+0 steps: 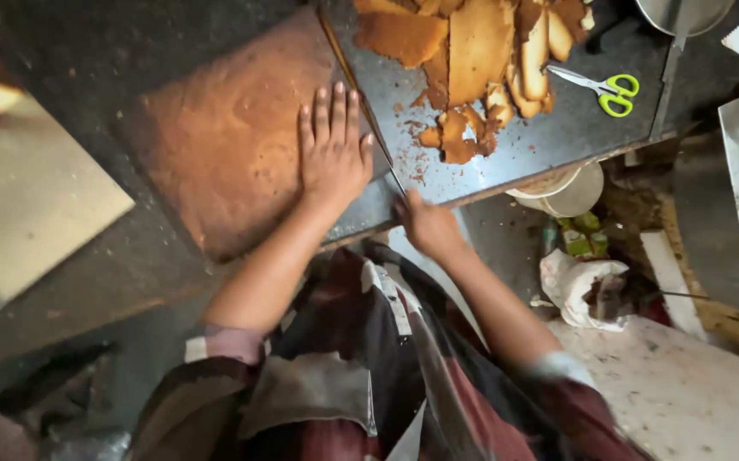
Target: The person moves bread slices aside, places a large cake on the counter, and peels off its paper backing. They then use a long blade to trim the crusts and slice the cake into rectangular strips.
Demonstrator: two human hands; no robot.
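Fingers (332, 107) of my left hand (333, 154) lie flat on the brown cake (233, 137); my right hand (425, 224) grips the long knife (361, 94).

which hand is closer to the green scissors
Right. The right hand grips a long knife at the counter's front edge, below-left of the green scissors; the left hand lies flat on the brown cake slab, farther left.
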